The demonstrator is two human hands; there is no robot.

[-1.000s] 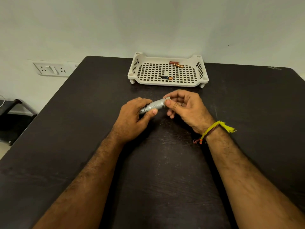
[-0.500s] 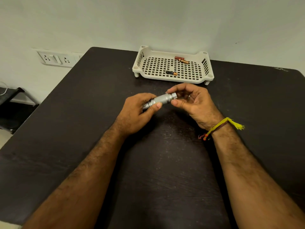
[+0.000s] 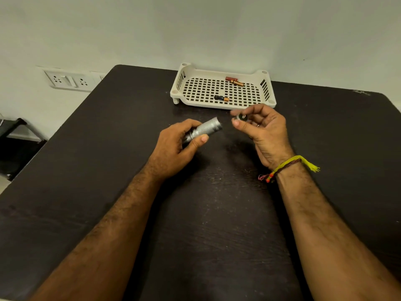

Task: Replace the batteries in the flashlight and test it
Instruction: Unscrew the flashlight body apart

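My left hand [image 3: 175, 148] grips the silver flashlight body [image 3: 206, 129] above the dark table, its open end pointing right. My right hand [image 3: 263, 129] pinches the flashlight's small round end cap [image 3: 241, 117] between thumb and fingers, a short gap away from the body. Behind them a cream perforated tray [image 3: 223, 69] holds a black-and-copper battery [image 3: 221, 98] near its front and two copper-coloured batteries [image 3: 234, 81] at its back.
The dark table [image 3: 206, 213] spreads under both forearms. A white wall socket panel [image 3: 68, 80] sits on the wall at the left, beyond the table's edge. A dark low stand [image 3: 13, 135] is on the floor at far left.
The cap has come off the flashlight body. My right hand has moved right with the cap, opening a gap between the two pieces. The camera view has tilted.
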